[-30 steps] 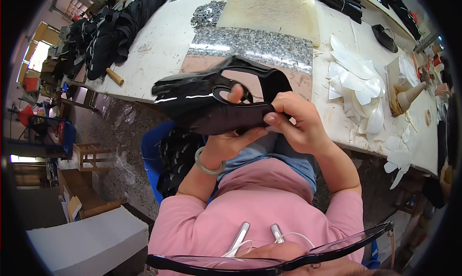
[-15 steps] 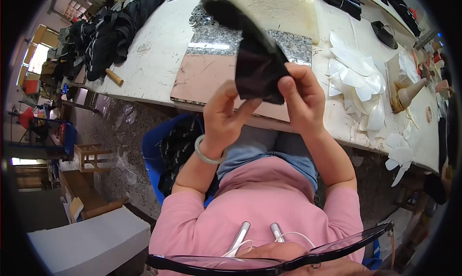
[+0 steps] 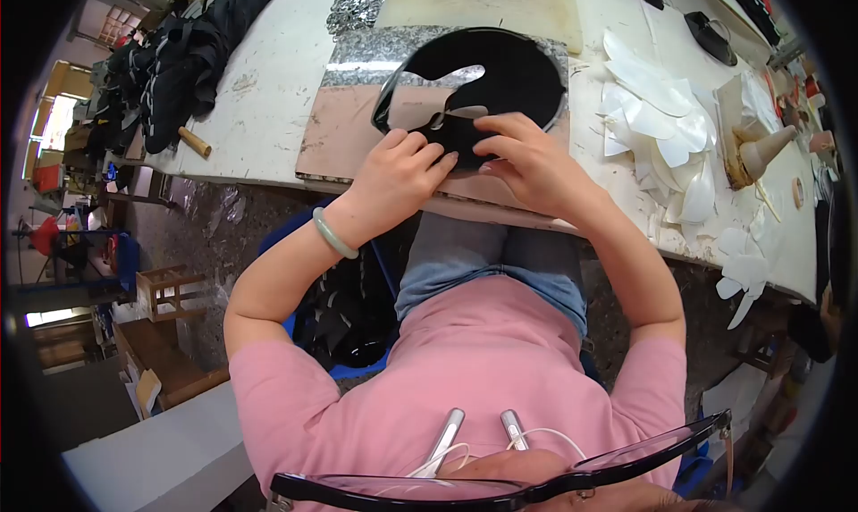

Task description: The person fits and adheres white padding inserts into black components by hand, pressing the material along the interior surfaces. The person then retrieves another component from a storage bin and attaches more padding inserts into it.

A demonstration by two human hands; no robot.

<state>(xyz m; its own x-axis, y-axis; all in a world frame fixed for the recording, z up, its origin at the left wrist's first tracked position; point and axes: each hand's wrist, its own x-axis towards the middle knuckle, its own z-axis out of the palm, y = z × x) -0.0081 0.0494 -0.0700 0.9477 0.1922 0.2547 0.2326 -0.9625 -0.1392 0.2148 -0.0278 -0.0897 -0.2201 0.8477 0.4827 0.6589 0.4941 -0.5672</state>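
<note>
Workshop; pale worktable, scuffed top. Landmark: pink board at the near edge.

Left hand, pale bracelet at the wrist: fingers bunched on the near rim of a glossy black cut-out piece, over the board. Right hand: fingers part-curled on the same rim, thumb set apart from the fingertips. Cannot tell whether either hand pinches the material.

Piece stands curved in a loop above the board, openings showing pink through them; its far side reaches over the grey speckled strip beyond the board.

Just changed: piece was raised in the air between the hands; now it is lowered to the board, loop opened out. Judgement: the board can take some of its weight, leaving the fingers freer at the near rim.

Farther out: yellowish translucent mat beyond the strip; heap of small metal parts far left of the board. White cut sheets right of it. Wooden stick and black bundled pieces left. Blue bin below, black material inside.
</note>
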